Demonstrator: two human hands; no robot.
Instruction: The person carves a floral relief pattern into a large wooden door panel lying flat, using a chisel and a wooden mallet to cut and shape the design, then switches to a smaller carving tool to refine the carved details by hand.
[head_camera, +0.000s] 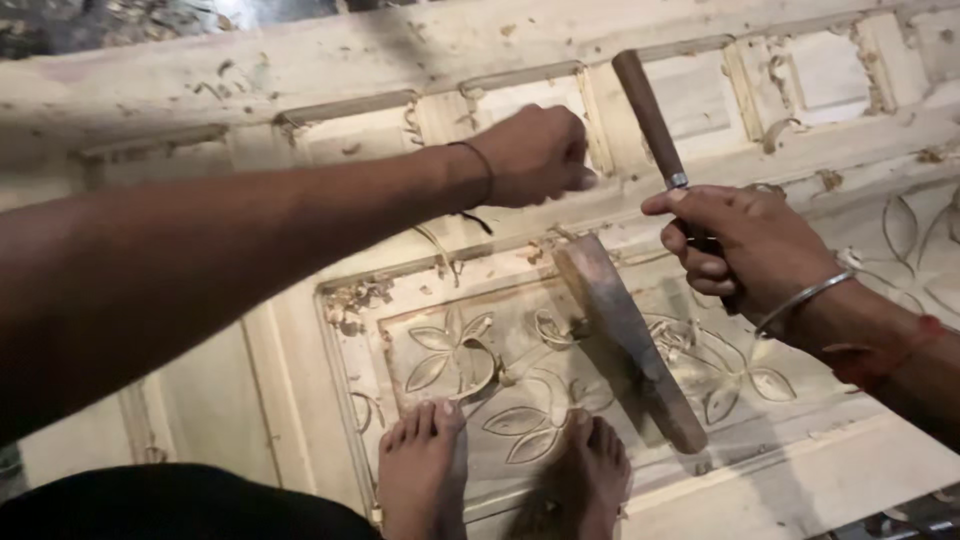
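Two bare feet (500, 470) stand nearest, at six o'clock, planted on a pale wooden door panel (300, 400) carved with leaves and flowers. A flat wooden mallet (625, 335) lies slanted on the carving just beside the right foot, running from the centre toward five o'clock. At three o'clock the right hand (740, 250) has its grip wrapped tight around a chisel (655, 125), whose brown handle sticks up toward one o'clock; the blade is hidden behind the fingers. The left hand (535, 155), reaching in from nine o'clock with a thin black wrist cord, is balled into a fist over the panel's upper rail; whether it pinches anything I cannot tell. Wood shavings (350, 298) litter the recesses.
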